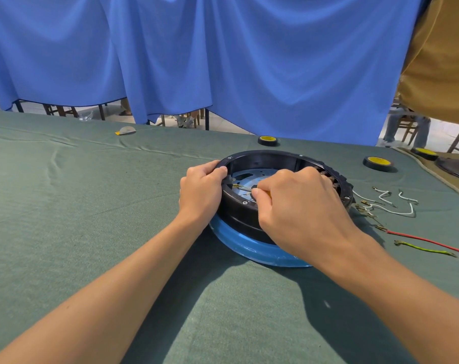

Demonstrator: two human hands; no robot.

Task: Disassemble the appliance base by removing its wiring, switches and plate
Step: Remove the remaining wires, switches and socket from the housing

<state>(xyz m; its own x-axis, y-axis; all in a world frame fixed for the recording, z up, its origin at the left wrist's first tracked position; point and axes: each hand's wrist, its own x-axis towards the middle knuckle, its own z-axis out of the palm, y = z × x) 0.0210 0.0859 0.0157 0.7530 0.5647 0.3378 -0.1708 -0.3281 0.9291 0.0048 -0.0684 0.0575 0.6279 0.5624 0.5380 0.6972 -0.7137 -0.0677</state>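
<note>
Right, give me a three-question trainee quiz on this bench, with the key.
1. True or false: the left hand grips the rim of the black appliance base.
2. The right hand holds: A pliers, B screwdriver, C hammer?
3. Fill in: the red wire lies on the cloth to the base's ____ side.
Key: 1 true; 2 B; 3 right.
</note>
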